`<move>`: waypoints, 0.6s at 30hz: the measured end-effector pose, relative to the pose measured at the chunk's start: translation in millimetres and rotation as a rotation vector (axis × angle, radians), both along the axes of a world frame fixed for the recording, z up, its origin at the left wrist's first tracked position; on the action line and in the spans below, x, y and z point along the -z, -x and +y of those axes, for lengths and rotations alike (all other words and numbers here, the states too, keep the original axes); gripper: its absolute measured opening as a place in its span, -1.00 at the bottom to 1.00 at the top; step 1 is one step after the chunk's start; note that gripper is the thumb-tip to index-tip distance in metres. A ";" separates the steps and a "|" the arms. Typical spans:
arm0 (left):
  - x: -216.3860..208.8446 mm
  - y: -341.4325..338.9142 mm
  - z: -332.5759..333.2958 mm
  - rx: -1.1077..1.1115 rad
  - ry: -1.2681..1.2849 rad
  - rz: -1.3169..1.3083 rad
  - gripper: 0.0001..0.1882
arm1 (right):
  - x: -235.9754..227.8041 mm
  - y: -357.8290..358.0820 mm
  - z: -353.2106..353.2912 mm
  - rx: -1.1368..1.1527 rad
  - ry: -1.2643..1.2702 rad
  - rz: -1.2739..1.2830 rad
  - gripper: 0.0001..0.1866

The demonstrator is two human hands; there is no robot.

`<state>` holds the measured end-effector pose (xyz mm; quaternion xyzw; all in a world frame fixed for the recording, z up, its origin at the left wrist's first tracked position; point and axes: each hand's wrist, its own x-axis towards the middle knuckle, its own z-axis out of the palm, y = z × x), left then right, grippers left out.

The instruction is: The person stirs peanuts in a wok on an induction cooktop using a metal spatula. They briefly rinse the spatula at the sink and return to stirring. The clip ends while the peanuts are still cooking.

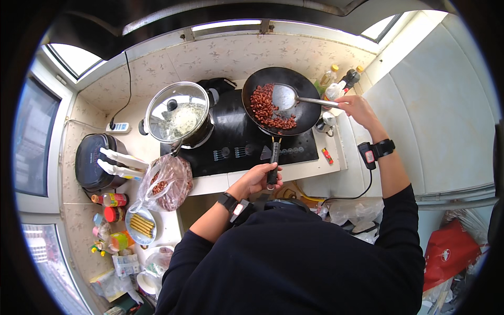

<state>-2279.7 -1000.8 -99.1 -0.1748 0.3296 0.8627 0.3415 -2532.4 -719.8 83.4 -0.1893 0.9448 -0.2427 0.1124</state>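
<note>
A black wok point(308, 113) sits on the right side of the black cooktop point(231, 118), with red-skinned nuts that look like peanuts point(262, 105) gathered in its left half. My right hand point(358, 109) is closed around the end of a metal spatula point(284, 97), whose broad blade rests among the nuts. The wok's dark handle point(274, 157) points toward me. My left hand point(262, 177) grips it from the left side, thumb and fingers close around it.
Left of the wok stands a lidded steel pot point(178, 113). A plastic bag of nuts point(168, 184) lies at the counter's front edge, near a plate of stick-shaped food point(140, 226). Bottles point(328, 79) and a metal jug point(326, 122) crowd the wok's right; a red lighter point(327, 156) lies nearer.
</note>
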 end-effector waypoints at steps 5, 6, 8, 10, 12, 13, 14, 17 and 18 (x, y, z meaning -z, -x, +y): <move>5.1 -0.8 1.8 -0.014 -0.006 0.004 -0.63 | -5.6 6.2 21.2 0.071 -0.028 0.044 -0.70; 6.5 -0.9 2.5 -0.020 -0.008 0.003 -0.64 | -5.7 8.2 23.5 0.032 -0.048 0.086 -0.71; 9.3 -1.0 3.5 -0.026 -0.010 0.003 -0.63 | -7.9 12.9 26.8 0.020 -0.148 0.139 -0.71; 12.0 -1.4 4.2 -0.032 -0.003 0.006 -0.63 | -13.3 18.2 28.7 0.039 -0.223 0.071 -0.73; 14.4 -2.1 4.8 -0.038 -0.015 0.006 -0.62 | -19.6 22.9 28.9 0.033 -0.276 -0.090 -0.73; 15.4 -2.5 5.2 -0.044 -0.018 0.007 -0.62 | -21.5 24.3 28.0 0.016 -0.284 -0.204 -0.73; 16.5 -2.8 5.4 -0.047 -0.027 0.008 -0.61 | -21.7 24.7 26.1 0.037 -0.313 -0.273 -0.73; 19.1 -3.6 6.6 -0.057 -0.048 0.002 -0.61 | -6.2 17.9 12.6 -0.021 -0.178 -0.489 -0.71; 19.8 -3.8 6.9 -0.063 -0.048 -0.005 -0.62 | 6.0 12.3 4.9 -0.035 -0.079 -0.587 -0.69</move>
